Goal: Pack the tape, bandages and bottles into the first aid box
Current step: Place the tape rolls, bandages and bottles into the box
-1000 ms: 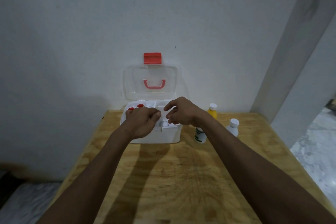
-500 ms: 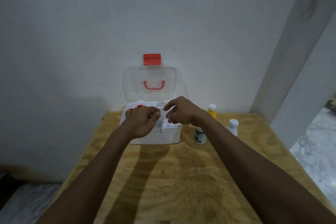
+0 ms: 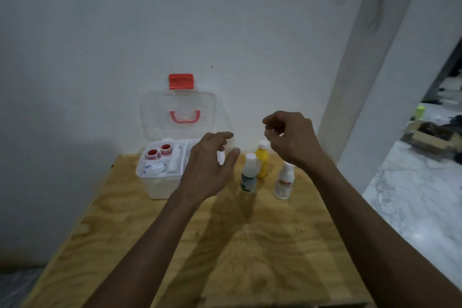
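first aid box [image 3: 160, 186] at centre left of frame, lid up against the wall for free access; red tape rolls [image 3: 160, 151] and wrapped bandages [image 3: 155, 167] already lying in its tray. three bottles [image 3: 250, 175] upright just right of box, long axes vertical, caps up, ready for grasping. left hand [image 3: 210, 170] half open over box's right edge, possibly pinching something small and white. right hand [image 3: 292, 137] loosely curled above bottles, holding nothing clear.

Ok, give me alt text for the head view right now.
Both empty hands, left and right, hover over a wooden table, between an open first aid box holding tape rolls and three bottles standing outside it.
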